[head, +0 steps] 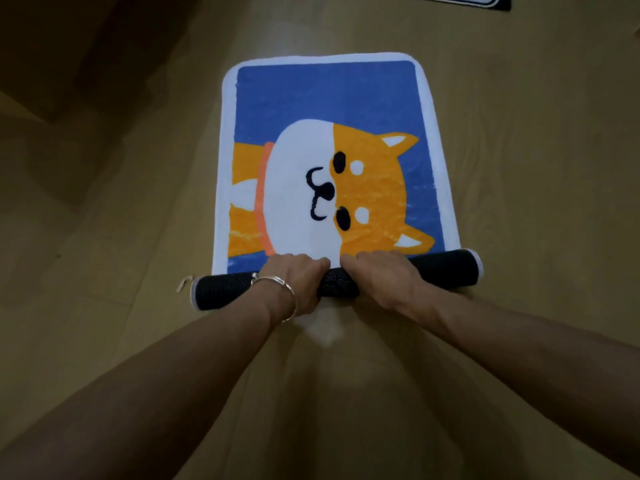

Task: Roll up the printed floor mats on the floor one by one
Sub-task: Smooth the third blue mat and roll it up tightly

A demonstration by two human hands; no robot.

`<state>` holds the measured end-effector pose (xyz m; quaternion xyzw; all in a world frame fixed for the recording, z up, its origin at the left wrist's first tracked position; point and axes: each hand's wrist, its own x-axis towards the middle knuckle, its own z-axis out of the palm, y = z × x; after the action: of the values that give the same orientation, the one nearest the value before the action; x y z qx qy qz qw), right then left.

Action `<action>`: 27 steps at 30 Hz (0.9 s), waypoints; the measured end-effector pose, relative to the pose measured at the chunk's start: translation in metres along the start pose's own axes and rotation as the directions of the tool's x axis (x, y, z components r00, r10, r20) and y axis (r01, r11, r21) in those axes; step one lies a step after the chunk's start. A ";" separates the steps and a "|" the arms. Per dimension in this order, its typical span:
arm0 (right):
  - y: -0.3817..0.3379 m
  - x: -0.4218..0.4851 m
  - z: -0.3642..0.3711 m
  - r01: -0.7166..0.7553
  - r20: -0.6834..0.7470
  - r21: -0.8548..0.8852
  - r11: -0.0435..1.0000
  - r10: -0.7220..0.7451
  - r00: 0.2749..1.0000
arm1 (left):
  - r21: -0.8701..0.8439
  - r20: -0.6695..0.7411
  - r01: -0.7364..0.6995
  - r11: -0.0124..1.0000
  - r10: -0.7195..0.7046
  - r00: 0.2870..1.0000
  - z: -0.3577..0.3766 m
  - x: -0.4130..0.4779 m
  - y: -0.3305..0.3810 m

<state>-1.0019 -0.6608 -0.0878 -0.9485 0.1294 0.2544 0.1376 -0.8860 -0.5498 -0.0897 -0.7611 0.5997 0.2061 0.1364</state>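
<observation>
A printed floor mat (pixel 325 98) lies on the wooden floor, blue with a white border and an orange-and-white dog face. Its near end is rolled into a dark, dotted tube (pixel 221 289) that runs left to right. My left hand (pixel 294 278), with a silver bracelet on the wrist, grips the middle of the roll, fingers curled over its top. Beside it my right hand (pixel 377 275) grips the roll the same way. The two hands almost touch at the centre. Both hide the middle of the roll.
The corner of another mat (pixel 485 0), dark with a white border, shows at the top right edge. A small tag (pixel 183 283) sticks out at the roll's left end. Bare wooden floor (pixel 104 237) surrounds the mat.
</observation>
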 end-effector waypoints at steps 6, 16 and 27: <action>0.000 0.004 -0.003 -0.048 0.090 0.143 0.989 0.035 0.995 | 0.051 0.016 -0.044 0.998 0.043 0.999 0.001 -0.005 0.001; 0.003 0.006 0.000 -0.070 0.181 0.191 0.979 0.035 0.983 | -0.022 0.002 -0.063 0.998 0.063 0.998 0.006 -0.009 0.003; -0.003 0.002 -0.001 -0.069 0.035 0.104 0.992 0.065 0.997 | 0.046 -0.064 -0.043 0.998 0.046 0.997 0.008 -0.015 0.000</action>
<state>-0.9981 -0.6584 -0.0873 -0.9308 0.1722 0.2668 0.1809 -0.8901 -0.5334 -0.0895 -0.7505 0.6252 0.1709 0.1291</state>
